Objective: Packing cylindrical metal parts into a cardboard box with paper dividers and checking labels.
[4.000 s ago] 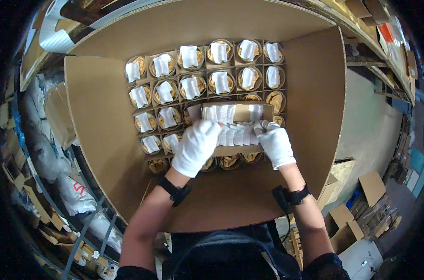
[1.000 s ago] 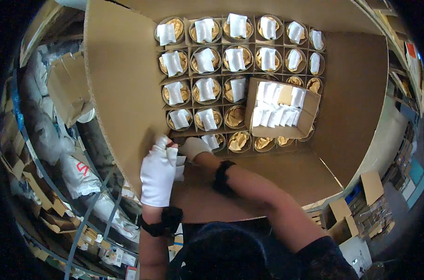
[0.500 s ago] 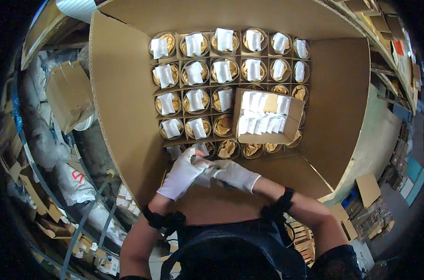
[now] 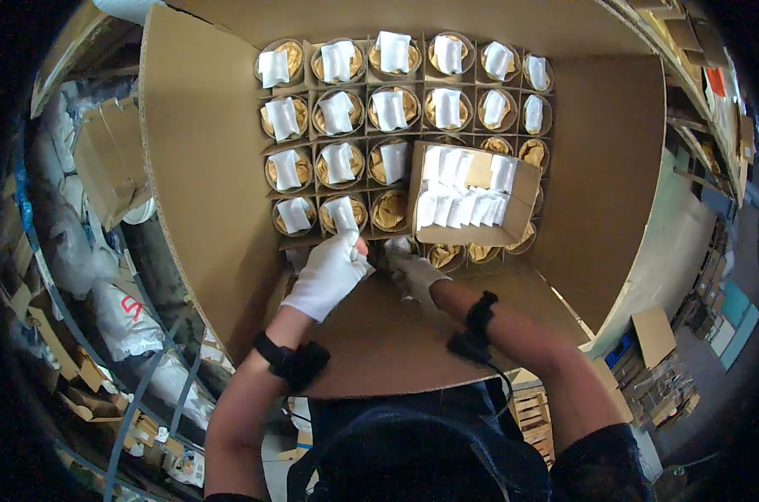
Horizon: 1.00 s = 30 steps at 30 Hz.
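Observation:
A large cardboard box (image 4: 601,167) with a divider grid holds rows of round clear glass-like vessels stuffed with crumpled brown paper (image 4: 388,209). White packets (image 4: 337,113) lie on the paper in many of them. My left hand (image 4: 327,272), in a white glove with a bare fingertip showing, is closed over the nearest row, just below a packet (image 4: 342,214); what it may hold is hidden. Beside it on the right, my gloved right hand (image 4: 417,272) reaches down into the nearest row, its fingers partly hidden. A small open carton (image 4: 523,197) of white packets (image 4: 463,209) rests on the vessels.
Tall box walls surround the grid, with the near flap (image 4: 388,351) below my forearms. Left of the box are plastic-wrapped bags (image 4: 124,318), cardboard and metal rails. To the right stand a wooden frame, a pallet (image 4: 532,417) and stacked cardboard (image 4: 653,332).
My hands, together over the near flap before, have come apart and moved farther into the box. The right hand now dips into the nearest row. The whole view has shifted slightly.

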Motion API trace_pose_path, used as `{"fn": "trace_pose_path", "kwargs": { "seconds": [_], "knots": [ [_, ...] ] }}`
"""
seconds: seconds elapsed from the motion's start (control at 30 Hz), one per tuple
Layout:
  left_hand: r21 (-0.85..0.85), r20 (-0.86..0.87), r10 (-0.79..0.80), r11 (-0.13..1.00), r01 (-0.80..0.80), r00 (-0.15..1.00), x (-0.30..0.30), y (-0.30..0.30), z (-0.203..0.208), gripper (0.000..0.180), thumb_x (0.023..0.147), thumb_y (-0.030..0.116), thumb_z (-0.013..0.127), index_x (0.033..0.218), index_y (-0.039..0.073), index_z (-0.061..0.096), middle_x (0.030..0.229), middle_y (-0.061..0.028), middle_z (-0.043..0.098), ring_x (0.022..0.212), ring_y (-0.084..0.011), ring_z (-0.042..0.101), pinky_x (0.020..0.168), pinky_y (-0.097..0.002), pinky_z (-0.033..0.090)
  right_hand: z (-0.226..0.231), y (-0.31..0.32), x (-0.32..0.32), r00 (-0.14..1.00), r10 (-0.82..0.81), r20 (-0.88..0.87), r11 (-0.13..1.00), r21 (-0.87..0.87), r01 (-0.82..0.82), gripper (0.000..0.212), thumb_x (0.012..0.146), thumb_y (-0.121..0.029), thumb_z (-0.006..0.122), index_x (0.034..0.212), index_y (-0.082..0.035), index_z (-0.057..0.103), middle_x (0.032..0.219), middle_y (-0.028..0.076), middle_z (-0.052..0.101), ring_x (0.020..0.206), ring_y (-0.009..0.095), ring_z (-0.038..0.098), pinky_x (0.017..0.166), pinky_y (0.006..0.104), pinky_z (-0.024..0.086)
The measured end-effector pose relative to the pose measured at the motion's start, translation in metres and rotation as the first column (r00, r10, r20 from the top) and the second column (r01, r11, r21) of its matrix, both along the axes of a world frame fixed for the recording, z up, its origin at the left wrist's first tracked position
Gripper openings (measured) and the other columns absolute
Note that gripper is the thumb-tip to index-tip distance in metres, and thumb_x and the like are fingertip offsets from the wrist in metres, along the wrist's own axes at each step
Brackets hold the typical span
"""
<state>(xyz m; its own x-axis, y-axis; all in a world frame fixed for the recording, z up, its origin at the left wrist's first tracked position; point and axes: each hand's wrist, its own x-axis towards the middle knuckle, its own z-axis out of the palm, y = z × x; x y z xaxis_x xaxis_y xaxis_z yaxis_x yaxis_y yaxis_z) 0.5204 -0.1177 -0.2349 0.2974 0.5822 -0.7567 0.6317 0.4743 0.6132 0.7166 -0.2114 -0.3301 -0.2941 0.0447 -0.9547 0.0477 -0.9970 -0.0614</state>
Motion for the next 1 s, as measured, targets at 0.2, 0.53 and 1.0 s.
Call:
{"fn": "trace_pose_path", "kwargs": {
  "seconds": [0.2,0.53,1.0],
  "knots": [
    [0.363,0.036,-0.200,0.915,0.173,0.979,0.025,0.006,-0.054,0.006,0.073,0.005,0.065,0.073,0.005,0.059,0.077,-0.0159,0.061,0.075,-0.0323,0.061,0.069,-0.0404,0.049,0.038,0.041,0.024,0.971,0.236,-0.037,0.970,-0.053,-0.238,0.042,0.090,-0.044,0.056,0.106,-0.006,0.059,0.073,0.003,0.059,0.057,0.015,0.053,0.052,0.0306,0.046],
    [0.552,-0.331,-0.275,0.719,0.422,0.903,0.066,0.016,-0.094,0.044,0.076,0.001,0.057,0.119,0.003,0.051,0.093,-0.0195,0.062,0.085,-0.0342,0.063,0.071,-0.0407,0.053,0.068,0.049,0.072,0.979,0.192,0.063,0.973,0.121,-0.199,0.044,0.093,-0.042,0.051,0.106,-0.001,0.060,0.080,0.011,0.067,0.053,0.017,0.058,0.047,0.0313,0.050],
    [0.519,-0.402,-0.186,0.760,0.390,0.897,0.065,0.001,-0.100,0.024,0.079,0.006,0.056,0.102,0.004,0.060,0.084,-0.0162,0.063,0.076,-0.0331,0.062,0.067,-0.0404,0.051,0.118,0.080,0.162,0.448,-0.102,0.888,0.776,0.353,-0.523,0.040,0.087,-0.041,0.063,0.088,-0.001,0.065,0.072,0.022,0.066,0.067,0.031,0.068,0.064,0.0377,0.053]
  ]
}}
